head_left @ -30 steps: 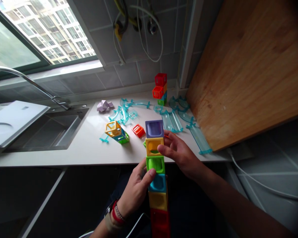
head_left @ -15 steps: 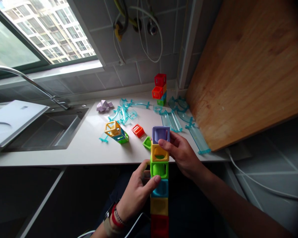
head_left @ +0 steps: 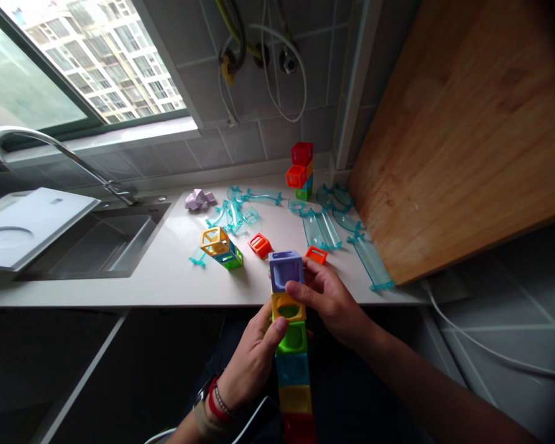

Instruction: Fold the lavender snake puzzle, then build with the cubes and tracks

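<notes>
A tall column of hollow toy cube blocks (head_left: 291, 369) rises in front of me, beyond the counter's front edge. From the top it runs purple, yellow, green, blue, yellow and red. My left hand (head_left: 254, 351) is wrapped around its left side, thumb on the green and yellow blocks. With my right hand (head_left: 330, 299) I grip the purple block (head_left: 285, 271) at the top, thumb on its lower edge near the yellow block (head_left: 288, 308). The right fingertips are hidden behind the column. Beyond it lie two loose orange-red blocks (head_left: 260, 246).
On the white counter (head_left: 166, 287) stand a short yellow-blue-green stack (head_left: 222, 248) and a red-topped stack (head_left: 301, 154). Clear teal track pieces (head_left: 321, 229) and a lilac faceted piece (head_left: 200, 199) lie around. A sink (head_left: 87, 246) is left, a wooden panel (head_left: 467, 135) right.
The column and both hands have shifted down and slightly left. My left thumb sits higher on the column. An orange-red block now shows right of it, while the loose green block is mostly hidden.
</notes>
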Demonstrator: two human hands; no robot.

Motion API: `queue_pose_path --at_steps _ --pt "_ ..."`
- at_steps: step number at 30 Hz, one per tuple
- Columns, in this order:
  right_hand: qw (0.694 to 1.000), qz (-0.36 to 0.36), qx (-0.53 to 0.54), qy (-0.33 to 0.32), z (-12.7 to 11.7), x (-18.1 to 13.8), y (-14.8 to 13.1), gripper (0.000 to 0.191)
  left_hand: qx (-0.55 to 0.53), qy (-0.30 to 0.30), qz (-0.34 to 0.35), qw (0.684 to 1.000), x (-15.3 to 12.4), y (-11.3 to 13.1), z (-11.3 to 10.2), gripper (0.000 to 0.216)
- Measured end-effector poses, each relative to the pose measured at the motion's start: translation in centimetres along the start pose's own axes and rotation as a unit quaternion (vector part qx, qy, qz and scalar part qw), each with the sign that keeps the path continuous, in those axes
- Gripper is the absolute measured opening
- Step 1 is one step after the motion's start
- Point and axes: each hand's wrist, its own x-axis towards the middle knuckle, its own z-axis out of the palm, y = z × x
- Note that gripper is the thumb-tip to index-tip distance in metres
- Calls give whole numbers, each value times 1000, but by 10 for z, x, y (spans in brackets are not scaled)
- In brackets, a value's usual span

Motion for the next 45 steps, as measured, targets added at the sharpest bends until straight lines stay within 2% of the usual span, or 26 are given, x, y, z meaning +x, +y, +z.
queue_pose_path --at_steps 5,11,13,17,20,24,27,29,33,35,37,40,45 --pt "1000 3 13 -13 -2 0 2 41 -11 -9 -5 1000 -1 1 0 53" --pt "995 25 79 -48 -2 2 4 41 -15 -14 -16 1000 -5 5 -2 50" --pt "994 25 104 -32 -4 4 3 38 -18 -20 -25 999 -6 4 -4 51" --pt "991 -13 128 46 -13 8 -2 28 -32 -10 -34 999 -7 3 -6 55" --pt "992 -55 82 78 -23 13 -5 24 -47 10 -42 998 -8 2 -9 58" --pt "988 -105 -61 94 -38 22 -4 42 -90 35 -78 992 -9 3 -18 68" --pt "975 -111 -159 104 -48 26 -6 41 -121 64 -92 986 -9 7 -27 74" --pt "968 -110 -195 112 -52 26 -8 44 -152 88 -90 980 -9 9 -33 71" --pt "964 -102 -228 86 -49 21 -8 60 -222 123 -103 962 -12 11 -41 60" --pt "961 -95 -252 62 -46 17 -4 59 -240 131 -106 956 -15 10 -45 59" --pt "941 -110 -315 66 -47 17 0 54 -241 136 -96 956 -20 7 -50 60" --pt "885 -152 -425 116 -59 28 3 51 -214 138 -85 963 -28 -2 -59 66" --pt "826 -146 -529 128 -77 85 -4 56 -173 123 -109 971 -40 -22 -77 72"
